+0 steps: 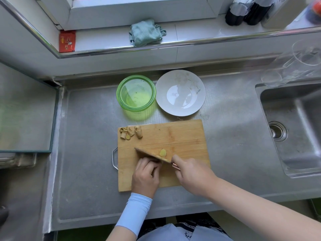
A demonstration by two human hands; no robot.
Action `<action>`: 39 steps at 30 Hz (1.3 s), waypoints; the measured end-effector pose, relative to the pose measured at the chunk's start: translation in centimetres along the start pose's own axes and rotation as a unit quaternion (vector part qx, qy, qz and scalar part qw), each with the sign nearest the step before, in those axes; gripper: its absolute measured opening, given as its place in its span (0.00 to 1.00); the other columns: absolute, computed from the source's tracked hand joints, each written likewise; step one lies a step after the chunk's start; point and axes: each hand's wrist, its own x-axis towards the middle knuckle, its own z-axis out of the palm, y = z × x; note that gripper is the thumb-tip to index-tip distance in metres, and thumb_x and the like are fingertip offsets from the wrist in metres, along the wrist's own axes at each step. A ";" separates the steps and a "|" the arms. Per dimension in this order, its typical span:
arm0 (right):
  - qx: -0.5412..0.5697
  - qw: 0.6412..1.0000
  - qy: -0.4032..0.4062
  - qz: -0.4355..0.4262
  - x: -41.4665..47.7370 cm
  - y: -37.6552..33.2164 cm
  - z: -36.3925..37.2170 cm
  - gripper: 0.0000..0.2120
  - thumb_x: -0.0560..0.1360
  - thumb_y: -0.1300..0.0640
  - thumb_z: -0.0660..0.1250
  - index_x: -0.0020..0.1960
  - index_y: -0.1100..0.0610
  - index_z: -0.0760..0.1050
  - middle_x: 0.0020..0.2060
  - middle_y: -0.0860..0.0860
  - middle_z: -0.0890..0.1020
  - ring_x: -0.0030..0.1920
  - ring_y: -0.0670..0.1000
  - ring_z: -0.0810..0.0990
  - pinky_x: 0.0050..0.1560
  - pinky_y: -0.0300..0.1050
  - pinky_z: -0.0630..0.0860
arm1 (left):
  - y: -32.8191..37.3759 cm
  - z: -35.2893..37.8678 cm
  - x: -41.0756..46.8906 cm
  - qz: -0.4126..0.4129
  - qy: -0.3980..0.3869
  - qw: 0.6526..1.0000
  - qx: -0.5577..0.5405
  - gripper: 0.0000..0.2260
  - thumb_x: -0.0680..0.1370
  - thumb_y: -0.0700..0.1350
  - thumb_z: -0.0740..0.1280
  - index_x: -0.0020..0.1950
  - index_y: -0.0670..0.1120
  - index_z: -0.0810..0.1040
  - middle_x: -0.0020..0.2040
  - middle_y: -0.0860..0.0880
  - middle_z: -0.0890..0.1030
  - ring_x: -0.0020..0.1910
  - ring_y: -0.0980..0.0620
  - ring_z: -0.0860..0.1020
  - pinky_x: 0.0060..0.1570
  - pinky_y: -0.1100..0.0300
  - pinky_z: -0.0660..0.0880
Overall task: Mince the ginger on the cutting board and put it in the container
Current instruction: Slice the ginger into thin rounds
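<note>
Head view: a rectangular wooden cutting board lies on the steel counter, with its metal loop handle at the left edge. The right hand is clenched around the copper-coloured handle of a broad kitchen knife. The blade's edge is down on the board and runs slantwise from the hand toward the left.

A pale yellow oval slice of ginger lies against the far side of the blade, just beyond the right hand's knuckles. The left hand, in a light blue sleeve, sits on the near side of the blade. Its fingers are curled close against the steel, and whether they pinch anything under them cannot be told.

A small heap of knobbly brown ginger offcuts sits in the board's far left corner, well apart from both hands.

Beyond the board stands a round translucent green container, whose pale floor shows through with a tiny dark speck. Just beside it on the right is a round white plate with a faint flower print on its glossy face. A steel sink lies at the right.
</note>
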 end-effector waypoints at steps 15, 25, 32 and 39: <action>-0.006 0.999 0.024 -0.021 -3.2 1.3 0.3 0.01 0.82 0.51 0.54 0.53 0.47 0.62 0.35 0.51 0.77 0.33 0.59 0.74 0.32 0.54 0.73 | -0.4 0.4 -0.2 -0.015 0.004 1.000 -0.002 0.10 0.66 0.28 0.75 0.39 0.41 0.83 0.42 0.47 0.82 0.45 0.51 0.77 0.47 0.67 0.72; -0.016 1.000 0.008 -0.011 -3.2 1.4 0.1 0.01 0.82 0.51 0.53 0.53 0.47 0.61 0.34 0.50 0.76 0.33 0.60 0.74 0.34 0.54 0.74 | -0.3 0.4 -0.2 -0.011 0.012 1.000 -0.003 0.05 0.69 0.32 0.72 0.39 0.41 0.83 0.42 0.47 0.82 0.45 0.50 0.77 0.47 0.64 0.74; -0.019 1.000 0.002 -0.001 -2.8 1.2 -0.2 0.02 0.81 0.52 0.54 0.51 0.48 0.60 0.30 0.50 0.70 0.34 0.61 0.73 0.34 0.55 0.73 | -0.1 0.3 -0.1 -0.022 0.013 1.000 -0.006 0.06 0.68 0.32 0.72 0.39 0.42 0.83 0.42 0.47 0.82 0.46 0.51 0.77 0.51 0.69 0.71; -0.009 1.000 -0.014 0.003 -2.0 1.1 -0.4 0.01 0.81 0.53 0.54 0.52 0.49 0.63 0.34 0.53 0.76 0.34 0.60 0.72 0.34 0.55 0.73 | -0.1 0.4 -0.1 -0.028 0.018 0.999 -0.008 0.04 0.68 0.33 0.72 0.39 0.41 0.83 0.42 0.48 0.81 0.45 0.50 0.77 0.48 0.65 0.73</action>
